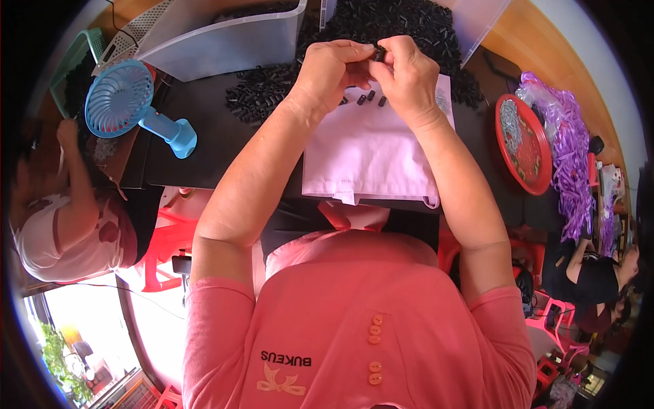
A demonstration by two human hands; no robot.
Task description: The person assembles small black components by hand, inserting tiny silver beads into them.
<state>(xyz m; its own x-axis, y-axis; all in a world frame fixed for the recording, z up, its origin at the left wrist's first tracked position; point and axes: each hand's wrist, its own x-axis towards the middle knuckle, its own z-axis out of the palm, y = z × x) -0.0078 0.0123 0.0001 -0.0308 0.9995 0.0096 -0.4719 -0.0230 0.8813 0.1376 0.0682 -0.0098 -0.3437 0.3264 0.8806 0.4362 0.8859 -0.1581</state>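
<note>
Both my hands meet above a pale pink cloth (368, 153) spread on the dark table. Between the thumb and fingers of my right hand (411, 75) is a small black cylindrical piece (379, 54). The closed fingertips of my left hand (328, 68) pinch at the same piece from the left; its far end is partly hidden. A few loose black cylinders (370, 95) lie on the cloth below my hands. Beyond them spreads a large heap of similar black pieces (395, 20), with a smaller heap (257, 95) left of my left hand.
A translucent plastic bin (231, 48) stands at the back left, near a blue handheld fan (121, 99). To the right are a red round tray (501, 146) of small silvery parts and purple plastic strips (572, 157). Other people (75, 232) sit at both sides.
</note>
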